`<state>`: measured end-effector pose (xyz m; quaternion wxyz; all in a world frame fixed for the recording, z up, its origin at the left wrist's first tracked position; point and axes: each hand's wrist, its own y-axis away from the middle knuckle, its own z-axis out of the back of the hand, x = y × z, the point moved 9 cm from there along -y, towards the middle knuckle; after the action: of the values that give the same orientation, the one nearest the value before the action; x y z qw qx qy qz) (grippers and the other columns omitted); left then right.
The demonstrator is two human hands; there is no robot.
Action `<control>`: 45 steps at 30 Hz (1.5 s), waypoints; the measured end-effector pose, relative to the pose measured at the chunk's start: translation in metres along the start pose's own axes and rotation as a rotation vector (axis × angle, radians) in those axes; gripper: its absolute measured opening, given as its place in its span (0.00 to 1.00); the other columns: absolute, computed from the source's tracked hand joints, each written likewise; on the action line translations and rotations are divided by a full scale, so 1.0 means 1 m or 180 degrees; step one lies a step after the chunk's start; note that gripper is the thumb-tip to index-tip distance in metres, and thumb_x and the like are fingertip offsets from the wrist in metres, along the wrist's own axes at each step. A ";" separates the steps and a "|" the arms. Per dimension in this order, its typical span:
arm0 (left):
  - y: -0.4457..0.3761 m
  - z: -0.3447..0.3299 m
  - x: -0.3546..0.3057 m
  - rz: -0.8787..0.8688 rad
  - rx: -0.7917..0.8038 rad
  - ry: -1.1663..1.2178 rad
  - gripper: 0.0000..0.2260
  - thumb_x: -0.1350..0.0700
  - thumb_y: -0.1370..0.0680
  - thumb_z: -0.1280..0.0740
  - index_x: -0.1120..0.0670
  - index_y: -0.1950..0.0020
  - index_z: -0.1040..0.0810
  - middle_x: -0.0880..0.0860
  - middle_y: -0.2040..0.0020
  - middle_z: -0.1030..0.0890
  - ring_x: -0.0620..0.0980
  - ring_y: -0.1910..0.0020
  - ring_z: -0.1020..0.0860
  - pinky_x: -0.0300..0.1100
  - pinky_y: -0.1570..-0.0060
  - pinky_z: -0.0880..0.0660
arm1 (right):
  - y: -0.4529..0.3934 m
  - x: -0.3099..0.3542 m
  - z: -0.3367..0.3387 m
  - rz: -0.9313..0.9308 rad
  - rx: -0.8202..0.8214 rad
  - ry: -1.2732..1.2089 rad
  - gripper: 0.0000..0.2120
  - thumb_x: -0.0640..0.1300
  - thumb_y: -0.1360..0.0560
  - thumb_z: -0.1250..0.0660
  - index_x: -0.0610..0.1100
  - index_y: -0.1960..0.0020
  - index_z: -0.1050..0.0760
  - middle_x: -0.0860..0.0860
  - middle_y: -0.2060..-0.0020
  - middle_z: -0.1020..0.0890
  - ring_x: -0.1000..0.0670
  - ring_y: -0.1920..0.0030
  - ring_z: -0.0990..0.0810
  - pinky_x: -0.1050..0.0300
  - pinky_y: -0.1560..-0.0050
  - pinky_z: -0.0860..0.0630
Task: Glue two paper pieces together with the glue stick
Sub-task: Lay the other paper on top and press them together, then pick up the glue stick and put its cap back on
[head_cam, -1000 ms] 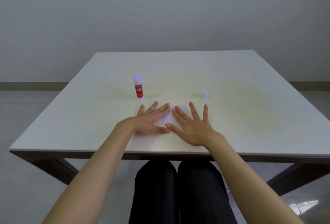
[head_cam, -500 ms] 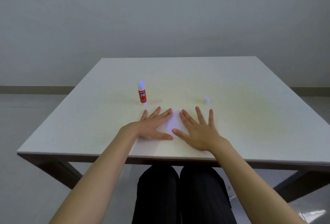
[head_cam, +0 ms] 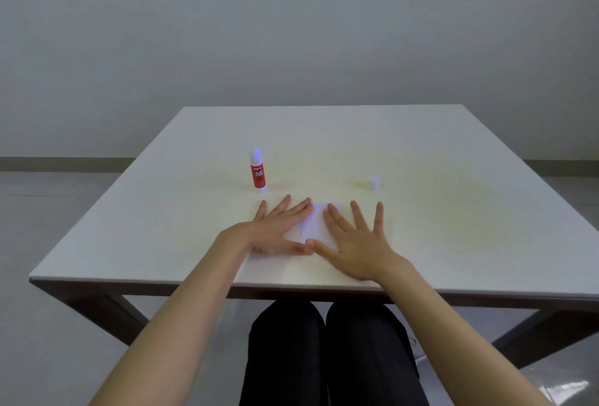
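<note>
A small white paper (head_cam: pixel 316 222) lies flat on the white table (head_cam: pixel 453 211), near the front edge. My left hand (head_cam: pixel 275 230) rests flat on its left side, fingers spread. My right hand (head_cam: pixel 355 240) lies flat on its right side, also spread. The two thumbs meet at the paper's near edge. I cannot tell one paper piece from another under the hands. A red glue stick (head_cam: pixel 258 172) stands upright and uncapped just beyond my left hand. Its small white cap (head_cam: pixel 374 183) sits beyond my right hand.
The table's front edge (head_cam: pixel 291 285) runs just behind my wrists, with my dark-trousered legs (head_cam: pixel 324 357) beneath it. A plain grey wall stands behind the table.
Both hands stay flat on the paper; the thumbs have come together at its near edge. The camera has tilted, so the table sits lower in view.
</note>
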<state>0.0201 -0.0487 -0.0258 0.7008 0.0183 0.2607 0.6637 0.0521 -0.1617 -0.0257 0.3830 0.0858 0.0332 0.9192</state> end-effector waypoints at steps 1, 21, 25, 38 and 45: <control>0.000 0.000 0.000 -0.0014 -0.0007 0.0051 0.41 0.38 0.25 0.39 0.46 0.24 0.63 0.39 0.24 0.64 0.44 0.26 0.69 0.56 0.29 0.70 | 0.002 0.015 -0.005 0.0213 -0.0040 -0.0034 0.43 0.74 0.31 0.65 0.51 0.23 0.63 0.59 0.24 0.60 0.46 0.24 0.66 0.38 0.38 0.81; -0.003 0.003 0.010 -0.0096 -0.0524 0.0643 0.38 0.41 0.25 0.37 0.48 0.23 0.54 0.40 0.23 0.53 0.41 0.24 0.60 0.50 0.27 0.67 | 0.002 0.019 -0.005 0.0447 -0.0080 -0.0059 0.34 0.67 0.24 0.60 0.55 0.24 0.63 0.62 0.24 0.60 0.48 0.25 0.68 0.36 0.36 0.78; 0.039 0.044 0.051 0.0171 -0.3144 0.2657 0.15 0.52 0.26 0.30 0.45 0.40 0.24 0.42 0.39 0.23 0.42 0.37 0.27 0.40 0.35 0.34 | 0.004 0.021 -0.008 0.0515 -0.0213 0.0076 0.34 0.67 0.24 0.60 0.53 0.24 0.64 0.60 0.24 0.61 0.48 0.25 0.70 0.37 0.36 0.79; 0.018 0.071 0.100 0.1537 -0.3781 0.2493 0.09 0.53 0.28 0.30 0.55 0.50 0.20 0.52 0.55 0.17 0.54 0.51 0.20 0.41 0.59 0.32 | 0.009 0.019 0.006 0.0543 -0.0383 -0.0540 0.33 0.66 0.24 0.58 0.58 0.25 0.66 0.63 0.26 0.66 0.52 0.27 0.73 0.43 0.35 0.79; 0.017 0.079 0.058 0.0717 -0.3218 0.2430 0.03 0.52 0.29 0.28 0.50 0.59 0.21 0.46 0.67 0.18 0.37 0.68 0.22 0.27 0.68 0.30 | 0.012 0.007 0.044 0.0320 -0.1079 -0.1707 0.26 0.59 0.21 0.49 0.56 0.25 0.48 0.56 0.23 0.47 0.57 0.24 0.50 0.47 0.24 0.59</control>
<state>0.0344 0.0332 0.0284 0.4069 -0.5245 0.1432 0.7341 0.0466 -0.1652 0.0195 0.3410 0.2615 -0.2268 0.8740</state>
